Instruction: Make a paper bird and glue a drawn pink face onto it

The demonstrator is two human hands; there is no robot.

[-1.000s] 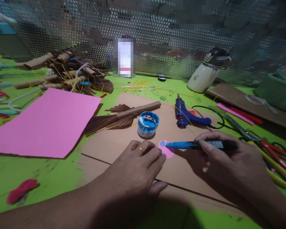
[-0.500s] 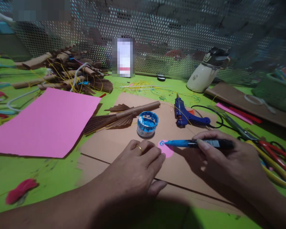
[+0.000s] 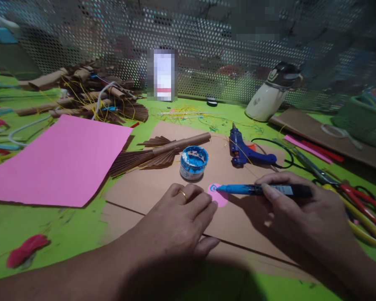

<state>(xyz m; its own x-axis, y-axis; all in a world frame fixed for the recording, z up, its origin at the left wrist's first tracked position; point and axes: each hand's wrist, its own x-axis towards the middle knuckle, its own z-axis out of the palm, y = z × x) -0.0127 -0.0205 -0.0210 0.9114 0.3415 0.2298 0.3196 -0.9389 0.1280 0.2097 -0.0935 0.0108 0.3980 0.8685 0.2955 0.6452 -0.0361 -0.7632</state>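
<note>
A small pink paper circle [image 3: 222,200] lies on the brown cardboard [image 3: 163,221], with a blue looped mark near its upper left edge. My left hand [image 3: 184,217], a ring on one finger, presses bent fingers at the circle's left edge, the thumb apart on the cardboard. In my right hand [image 3: 297,209] is a blue paint marker [image 3: 241,190], held nearly level between thumb and fingers. Its tip meets the circle beside the blue mark. Just behind the circle stands an open jar [image 3: 193,165] smeared with blue paint.
A blue glue gun [image 3: 238,150] lies behind my right hand, scissors [image 3: 360,205] to its right. Pleated brown paper pieces [image 3: 150,152] are behind the jar. A pink sheet [image 3: 62,163] covers the left. A white bottle [image 3: 266,98] stands by the mesh wall [image 3: 200,50].
My right hand and the marker have shifted slightly right, the tip still at the circle. My left hand and the paper circle stay in place.
</note>
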